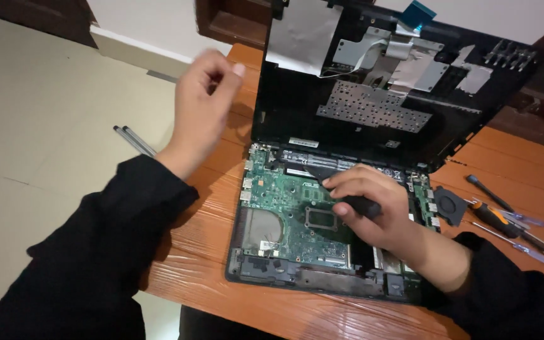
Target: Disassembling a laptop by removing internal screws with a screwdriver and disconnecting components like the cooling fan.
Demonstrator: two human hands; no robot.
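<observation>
One black tool (347, 198) is gripped by the right hand (376, 211) over the fragile green motherboard (284, 214), best handled by its edges; left hand (201, 104) raised, loosely curled, empty.

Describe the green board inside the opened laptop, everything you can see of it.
The green circuit board lies flat in the laptop's black lower shell on the wooden table. It carries small chips, a dark square socket near its middle and metal ports along its left edge. The right hand, holding a black tool, rests over its right part; the left hand is raised clear.
</observation>
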